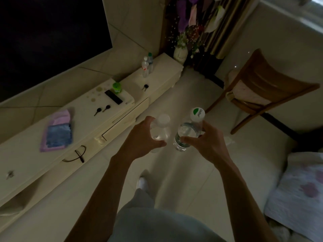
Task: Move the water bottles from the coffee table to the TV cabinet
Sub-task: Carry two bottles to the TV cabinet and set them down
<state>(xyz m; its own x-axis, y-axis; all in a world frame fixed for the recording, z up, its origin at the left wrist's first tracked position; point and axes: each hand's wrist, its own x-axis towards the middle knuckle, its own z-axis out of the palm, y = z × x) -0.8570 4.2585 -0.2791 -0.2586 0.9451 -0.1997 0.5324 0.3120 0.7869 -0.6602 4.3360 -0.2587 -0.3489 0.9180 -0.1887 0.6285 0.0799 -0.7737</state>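
My left hand [139, 138] grips a clear water bottle with a plain white cap [161, 130]. My right hand [202, 142] grips a second clear bottle with a green-and-white cap [187, 131]. Both bottles are held upright over the floor, to the right of the cream TV cabinet [97, 123]. On the cabinet's far end stand two more bottles, one with a white cap [145, 67] and one with a green cap [150, 62]. The coffee table is out of view.
The cabinet top carries a pink-and-blue cloth [56, 131], a black remote [113, 96], a green cup [116, 88] and small dark keys [102, 110]. A dark TV [43, 41] hangs above. A wooden chair [262, 89] stands at right, a flower vase [180, 54] beyond.
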